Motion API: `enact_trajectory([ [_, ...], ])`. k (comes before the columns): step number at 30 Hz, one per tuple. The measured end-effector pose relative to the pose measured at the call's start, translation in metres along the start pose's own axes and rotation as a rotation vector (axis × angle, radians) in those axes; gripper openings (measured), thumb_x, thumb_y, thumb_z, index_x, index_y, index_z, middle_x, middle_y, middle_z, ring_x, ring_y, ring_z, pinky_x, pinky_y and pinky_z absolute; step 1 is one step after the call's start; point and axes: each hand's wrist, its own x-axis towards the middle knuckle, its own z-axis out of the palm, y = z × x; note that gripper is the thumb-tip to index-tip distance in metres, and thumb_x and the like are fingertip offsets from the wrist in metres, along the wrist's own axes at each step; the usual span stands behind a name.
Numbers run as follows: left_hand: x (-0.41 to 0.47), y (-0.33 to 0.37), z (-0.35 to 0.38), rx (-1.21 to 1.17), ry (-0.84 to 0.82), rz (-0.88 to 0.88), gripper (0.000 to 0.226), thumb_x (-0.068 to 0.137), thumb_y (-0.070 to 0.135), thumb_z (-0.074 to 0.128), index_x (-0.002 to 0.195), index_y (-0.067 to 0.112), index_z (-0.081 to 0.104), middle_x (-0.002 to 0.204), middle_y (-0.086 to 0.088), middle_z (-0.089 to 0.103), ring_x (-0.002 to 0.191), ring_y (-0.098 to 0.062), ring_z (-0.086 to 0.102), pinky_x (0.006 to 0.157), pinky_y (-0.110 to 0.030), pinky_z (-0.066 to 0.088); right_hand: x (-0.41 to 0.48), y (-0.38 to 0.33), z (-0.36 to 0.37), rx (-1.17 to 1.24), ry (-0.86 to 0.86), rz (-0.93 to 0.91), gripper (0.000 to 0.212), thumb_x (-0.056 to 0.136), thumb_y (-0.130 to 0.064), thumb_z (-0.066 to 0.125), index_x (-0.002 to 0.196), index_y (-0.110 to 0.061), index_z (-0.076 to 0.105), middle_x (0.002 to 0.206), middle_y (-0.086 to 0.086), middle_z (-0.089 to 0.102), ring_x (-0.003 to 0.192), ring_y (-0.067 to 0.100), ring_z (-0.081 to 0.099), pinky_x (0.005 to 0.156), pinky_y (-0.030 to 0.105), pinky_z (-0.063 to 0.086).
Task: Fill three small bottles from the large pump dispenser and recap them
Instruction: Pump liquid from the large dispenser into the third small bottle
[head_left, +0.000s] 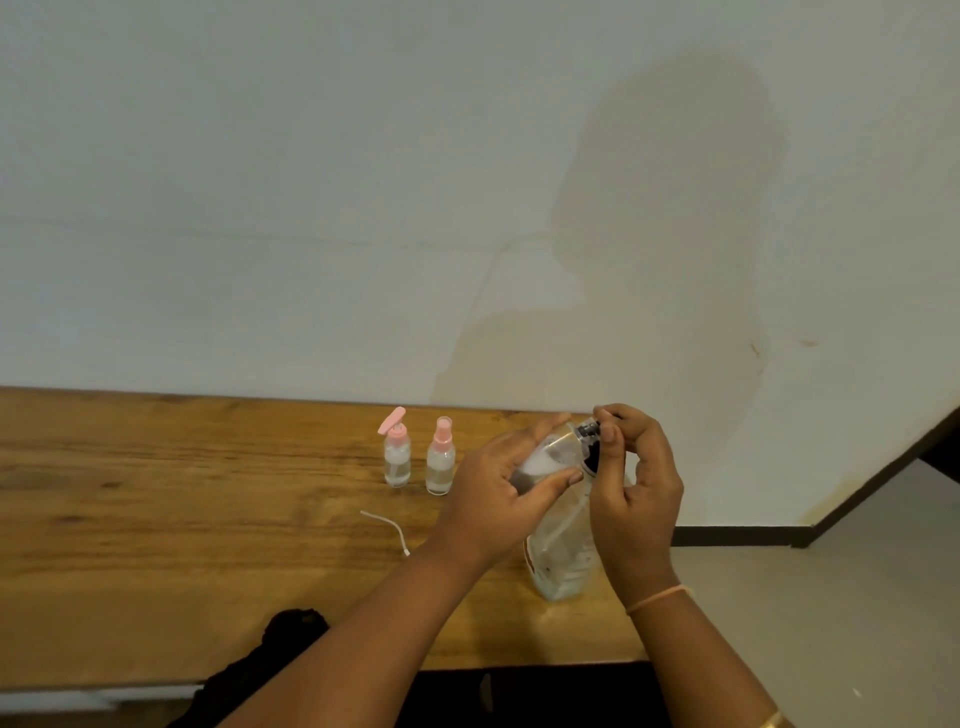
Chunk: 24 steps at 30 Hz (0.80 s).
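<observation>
Clear pink pump-top bottle (397, 460) and pink spray-top bottle (440, 462) upright on grained wooden table (182, 493); left hand (498, 493) grips tilted 3rd small bottle (550, 454) at large clear pump dispenser (561, 556), right hand (636, 488) pinching its black nozzle (589, 430)

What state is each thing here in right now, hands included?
Left hand: grips the held bottle.
Right hand: pinches the black cap.
Held bottle: tilted, lifted off the table.
Black cap: at the held bottle's neck; seated or not, unclear.
Large dispenser: upright, top hidden by hands.
Left pink bottle: upright, capped.
Right pink bottle: upright, capped.
White tube: lying loose.
</observation>
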Motion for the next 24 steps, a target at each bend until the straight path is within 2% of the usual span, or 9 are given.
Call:
enact_trajectory([
  [3,0.002,0.005,0.0,-0.017,0.032,0.024,0.053,0.081,0.021,0.073,0.122,0.045,0.048,0.111,0.019,0.061,0.103,0.005,0.058,0.081,-0.007,0.046,0.005,-0.009,0.001,0.019,0.025,-0.016,0.018,0.095,-0.028,0.043,0.101,-0.041,0.051,0.1,-0.011,0.061,0.094,0.012,0.059,0.08,0.033,0.051],
  [6,0.003,0.005,-0.002,-0.008,0.036,0.033,0.053,0.081,0.022,0.072,0.122,0.045,0.047,0.113,0.019,0.06,0.106,0.005,0.058,0.082,-0.006,0.045,0.006,-0.014,0.003,0.014,0.025,-0.029,0.018,0.095,-0.028,0.043,0.101,-0.043,0.051,0.101,-0.012,0.061,0.095,0.014,0.06,0.08,0.031,0.051],
  [9,0.003,0.0,0.0,0.002,0.004,0.018,0.053,0.082,0.026,0.072,0.125,0.043,0.048,0.11,0.021,0.06,0.101,0.0,0.06,0.084,-0.01,0.048,0.004,-0.007,0.001,-0.016,0.033,-0.02,0.018,0.095,-0.029,0.042,0.099,-0.044,0.05,0.101,-0.018,0.059,0.094,0.01,0.059,0.081,0.04,0.052],
  [12,0.0,-0.004,0.003,0.034,-0.025,-0.011,0.055,0.082,0.027,0.071,0.129,0.041,0.046,0.109,0.024,0.058,0.105,0.007,0.055,0.086,-0.006,0.043,-0.002,0.003,-0.001,-0.078,-0.013,-0.005,0.019,0.095,-0.031,0.041,0.097,-0.048,0.05,0.102,-0.023,0.057,0.094,0.007,0.059,0.08,0.053,0.05],
  [15,-0.002,-0.002,0.001,0.023,-0.02,-0.013,0.053,0.083,0.025,0.071,0.126,0.044,0.046,0.111,0.021,0.059,0.106,0.013,0.052,0.083,-0.001,0.04,-0.003,0.0,0.0,-0.045,-0.003,0.006,0.018,0.095,-0.032,0.043,0.098,-0.047,0.051,0.102,-0.02,0.06,0.095,0.009,0.06,0.08,0.054,0.05],
  [19,0.0,0.002,-0.001,0.02,0.024,0.024,0.054,0.082,0.023,0.072,0.122,0.047,0.045,0.108,0.02,0.06,0.103,0.004,0.058,0.083,-0.005,0.044,0.003,-0.012,-0.001,0.013,0.011,-0.006,0.017,0.094,-0.029,0.044,0.101,-0.042,0.053,0.101,-0.014,0.062,0.095,0.012,0.06,0.081,0.039,0.052],
  [24,0.002,0.003,-0.004,0.038,0.014,0.034,0.053,0.082,0.028,0.071,0.122,0.048,0.044,0.109,0.028,0.056,0.107,0.006,0.055,0.085,-0.005,0.043,0.005,-0.014,0.0,0.014,0.005,-0.024,0.018,0.095,-0.028,0.042,0.101,-0.042,0.051,0.101,-0.015,0.06,0.093,0.005,0.059,0.08,0.02,0.049],
])
